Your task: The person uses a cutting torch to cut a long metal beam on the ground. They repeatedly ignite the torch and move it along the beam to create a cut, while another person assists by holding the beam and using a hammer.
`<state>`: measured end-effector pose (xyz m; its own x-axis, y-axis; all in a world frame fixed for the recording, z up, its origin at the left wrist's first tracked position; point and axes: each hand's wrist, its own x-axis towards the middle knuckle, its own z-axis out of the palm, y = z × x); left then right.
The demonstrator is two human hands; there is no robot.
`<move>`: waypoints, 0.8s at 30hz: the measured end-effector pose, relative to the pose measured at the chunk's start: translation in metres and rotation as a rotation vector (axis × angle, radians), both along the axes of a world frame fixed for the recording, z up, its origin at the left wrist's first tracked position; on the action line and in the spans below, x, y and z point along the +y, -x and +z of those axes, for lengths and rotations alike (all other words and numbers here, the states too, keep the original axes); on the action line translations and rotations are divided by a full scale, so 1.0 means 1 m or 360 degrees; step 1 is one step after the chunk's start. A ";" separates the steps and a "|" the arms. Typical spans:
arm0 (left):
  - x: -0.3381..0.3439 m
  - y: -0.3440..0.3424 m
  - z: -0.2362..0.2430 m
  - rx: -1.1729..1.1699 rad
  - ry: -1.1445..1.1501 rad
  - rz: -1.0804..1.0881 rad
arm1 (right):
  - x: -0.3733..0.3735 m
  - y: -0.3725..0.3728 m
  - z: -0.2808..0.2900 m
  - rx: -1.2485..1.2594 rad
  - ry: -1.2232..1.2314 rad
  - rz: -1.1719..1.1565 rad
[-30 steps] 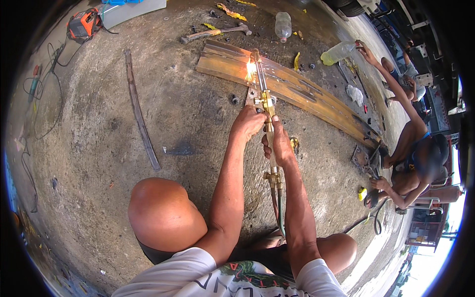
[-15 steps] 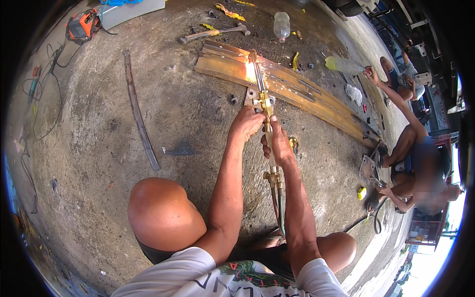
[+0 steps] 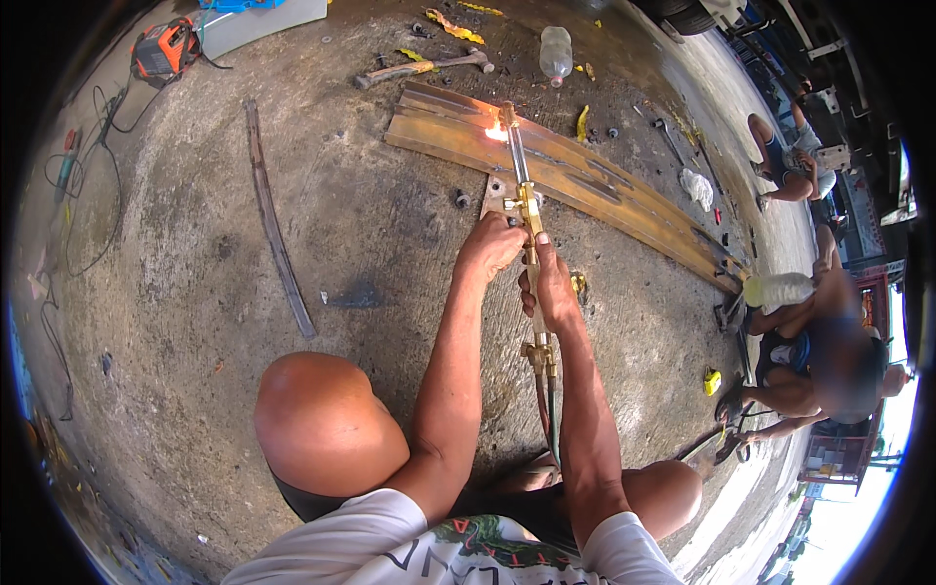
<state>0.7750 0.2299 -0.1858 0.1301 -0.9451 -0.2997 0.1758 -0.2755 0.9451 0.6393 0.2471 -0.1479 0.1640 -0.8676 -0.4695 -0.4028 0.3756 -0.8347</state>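
Observation:
My right hand (image 3: 548, 285) is wrapped round the handle of a brass cutting torch (image 3: 529, 207), whose hoses run down between my forearms. My left hand (image 3: 490, 244) is closed against the torch body just below a valve; what its fingers grip is partly hidden. Flame and a bright glow (image 3: 496, 131) show beside the torch tip, on long rusty steel strips (image 3: 624, 210) lying diagonally on the concrete. A pale holed metal piece (image 3: 497, 187) sticks out from under the strips toward my left hand.
A hammer (image 3: 424, 65), plastic bottle (image 3: 556, 56) and orange-black machine (image 3: 163, 51) lie ahead. A narrow metal bar (image 3: 276, 219) and cables are left. A crouching co-worker (image 3: 819, 331) holds a bottle (image 3: 777, 289) at right; another person (image 3: 790, 161) sits behind beside a vehicle.
The co-worker's bottle has come down from beside the upper strips to near body level, and that person's posture has shifted. The sparks are smaller now; my hands have barely moved.

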 end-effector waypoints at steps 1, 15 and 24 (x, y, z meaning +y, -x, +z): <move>-0.002 -0.001 0.000 -0.0016 -0.0032 -0.0030 | 0.000 0.000 0.000 0.0021 0.0021 -0.0005; -0.002 -0.007 -0.002 0.0122 -0.0076 -0.0034 | 0.000 0.000 0.003 0.0129 0.0133 0.0064; 0.005 -0.017 0.059 0.0735 0.0682 -0.0130 | 0.003 0.012 0.089 -0.0029 0.0670 0.0397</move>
